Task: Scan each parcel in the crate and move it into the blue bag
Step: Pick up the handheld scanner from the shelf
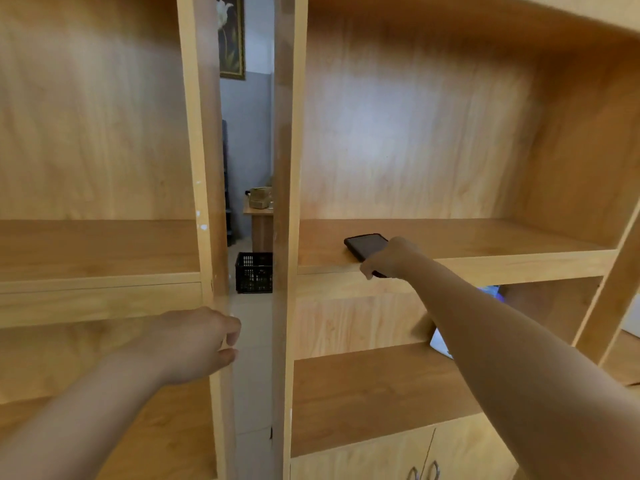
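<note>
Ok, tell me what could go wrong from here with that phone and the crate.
1. The right hand grips the near end of the phone, which juts over the shelf's front edge; a loose hold could drop it.
2. The black crate stands on the floor beyond the narrow gap between the shelf units. The empty left hand is by that gap, but reaching through looks awkward and could catch the uprights.
</note>
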`<act>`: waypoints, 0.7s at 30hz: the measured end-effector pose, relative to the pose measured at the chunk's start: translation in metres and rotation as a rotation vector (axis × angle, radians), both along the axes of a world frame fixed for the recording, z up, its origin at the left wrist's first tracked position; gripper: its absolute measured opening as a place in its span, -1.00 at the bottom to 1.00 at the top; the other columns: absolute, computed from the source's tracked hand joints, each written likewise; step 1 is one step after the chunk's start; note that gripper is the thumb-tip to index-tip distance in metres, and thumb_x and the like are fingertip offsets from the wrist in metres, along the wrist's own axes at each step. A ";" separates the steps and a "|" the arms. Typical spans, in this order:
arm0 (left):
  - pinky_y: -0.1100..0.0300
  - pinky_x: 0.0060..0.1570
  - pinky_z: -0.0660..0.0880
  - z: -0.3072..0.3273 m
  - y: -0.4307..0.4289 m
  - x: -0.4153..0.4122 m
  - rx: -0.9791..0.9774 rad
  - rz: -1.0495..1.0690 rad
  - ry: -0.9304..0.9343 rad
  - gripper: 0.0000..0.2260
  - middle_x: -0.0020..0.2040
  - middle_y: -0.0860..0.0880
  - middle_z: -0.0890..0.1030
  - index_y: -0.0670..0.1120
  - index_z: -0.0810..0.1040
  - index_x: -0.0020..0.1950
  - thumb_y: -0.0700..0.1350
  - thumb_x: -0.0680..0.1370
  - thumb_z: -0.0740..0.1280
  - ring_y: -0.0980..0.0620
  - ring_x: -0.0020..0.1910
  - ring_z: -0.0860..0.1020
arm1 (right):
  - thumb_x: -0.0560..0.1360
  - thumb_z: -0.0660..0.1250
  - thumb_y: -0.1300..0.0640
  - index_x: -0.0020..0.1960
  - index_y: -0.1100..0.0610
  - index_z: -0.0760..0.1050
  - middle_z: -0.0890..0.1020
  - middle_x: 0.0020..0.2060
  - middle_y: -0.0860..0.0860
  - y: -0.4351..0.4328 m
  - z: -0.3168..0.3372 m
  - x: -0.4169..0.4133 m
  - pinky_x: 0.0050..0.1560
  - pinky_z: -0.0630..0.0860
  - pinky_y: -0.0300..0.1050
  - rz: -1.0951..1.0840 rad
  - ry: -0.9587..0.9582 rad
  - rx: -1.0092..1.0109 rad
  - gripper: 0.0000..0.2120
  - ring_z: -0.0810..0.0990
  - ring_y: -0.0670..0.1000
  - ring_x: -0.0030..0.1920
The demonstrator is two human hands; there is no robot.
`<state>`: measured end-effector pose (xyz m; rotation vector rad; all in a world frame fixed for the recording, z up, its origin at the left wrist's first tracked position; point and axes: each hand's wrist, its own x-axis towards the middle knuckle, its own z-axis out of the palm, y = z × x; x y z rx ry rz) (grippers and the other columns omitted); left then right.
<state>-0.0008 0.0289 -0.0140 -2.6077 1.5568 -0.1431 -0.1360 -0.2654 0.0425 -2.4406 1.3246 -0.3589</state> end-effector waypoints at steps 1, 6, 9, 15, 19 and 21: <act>0.18 -0.07 0.51 -0.003 0.006 -0.004 -0.001 -0.013 0.002 -0.82 -0.04 0.16 0.53 0.17 0.43 0.04 0.21 0.56 0.16 0.14 -0.05 0.50 | 0.13 0.45 -0.01 -0.19 0.17 0.44 0.48 -0.26 0.05 0.009 -0.005 -0.010 -0.38 0.32 -0.21 -0.034 -0.024 -0.036 -0.63 0.49 0.02 -0.21; 0.33 -0.28 0.38 -0.021 0.034 -0.029 -0.061 -0.083 0.099 -0.85 -0.07 0.17 0.53 0.17 0.44 0.00 0.20 0.56 0.18 0.21 -0.15 0.48 | 0.08 0.53 -0.03 0.16 0.21 0.29 0.34 -0.03 0.08 0.061 -0.034 -0.057 -0.38 0.38 -0.17 -0.175 -0.301 -0.144 -0.23 0.46 0.05 -0.20; 0.32 -0.27 0.41 -0.030 0.047 -0.050 -0.164 -0.107 0.193 -0.86 -0.07 0.19 0.53 0.19 0.44 0.03 0.19 0.55 0.22 0.24 -0.19 0.48 | 0.06 0.54 0.00 0.16 0.16 0.26 0.29 0.01 0.04 0.093 -0.042 -0.085 -0.28 0.42 -0.12 -0.110 -0.419 -0.202 -0.22 0.44 0.06 -0.12; 0.23 -0.11 0.50 -0.031 0.066 -0.092 -0.573 -0.130 0.472 -0.27 0.12 0.21 0.43 0.12 0.11 0.52 0.03 0.46 0.44 0.22 -0.11 0.53 | 0.04 0.57 0.07 0.21 0.01 0.28 0.30 0.03 -0.08 0.154 -0.047 -0.142 -0.21 0.50 -0.16 0.280 -0.349 -0.149 -0.19 0.40 -0.07 -0.04; 0.37 -0.21 0.40 -0.035 0.090 -0.123 -0.639 -0.056 0.613 0.12 0.22 0.25 0.30 0.25 -0.24 0.51 0.03 0.29 0.58 0.25 -0.09 0.51 | 0.10 0.57 0.13 0.24 0.02 0.29 0.32 0.05 -0.09 0.193 -0.052 -0.167 -0.18 0.40 -0.35 0.544 -0.229 -0.091 -0.21 0.43 -0.10 -0.02; 0.41 -0.31 0.41 -0.041 0.106 -0.138 -0.628 -0.012 0.656 0.21 0.19 0.30 0.29 0.27 -0.28 0.49 0.00 0.23 0.62 0.24 -0.10 0.54 | 0.13 0.57 0.16 0.23 0.00 0.29 0.31 0.04 -0.11 0.213 -0.055 -0.179 -0.19 0.40 -0.44 0.669 -0.173 -0.042 -0.24 0.42 -0.14 -0.01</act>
